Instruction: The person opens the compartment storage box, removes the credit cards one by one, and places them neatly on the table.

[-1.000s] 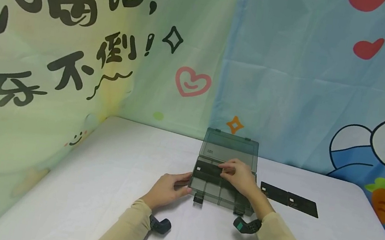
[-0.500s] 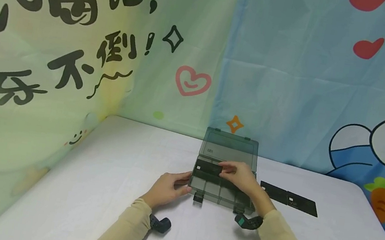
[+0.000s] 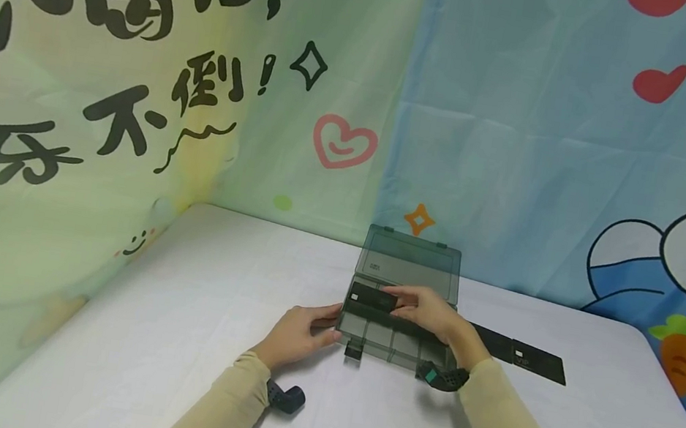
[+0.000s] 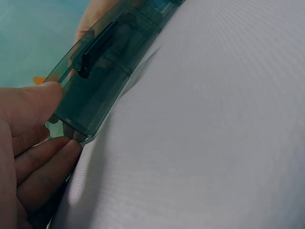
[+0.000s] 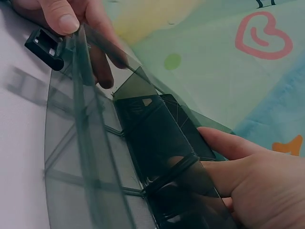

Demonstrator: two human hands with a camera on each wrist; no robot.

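A smoky, see-through compartment box (image 3: 379, 335) stands with its lid (image 3: 411, 257) flipped back at the far side. My left hand (image 3: 296, 336) grips the box's left end; in the left wrist view the thumb (image 4: 40, 102) lies at the upper rim and the fingers below it. My right hand (image 3: 428, 311) pinches the right end of a black card (image 3: 370, 296) with a small pale chip, held at the rear compartments. Through the box wall in the right wrist view, dark card surfaces (image 5: 147, 133) show beside my right fingers; the thumb is partly hidden.
Two more black cards (image 3: 539, 362) lie end to end on the white table (image 3: 230, 256), right of the box. Latches (image 3: 354, 350) stick out from the box's front. A printed cloth (image 3: 524, 160) hangs behind the table.
My right hand has shifted slightly forward and lower with the black card, staying over the rear compartments. The left hand keeps its hold on the box; the loose cards lie where they were.
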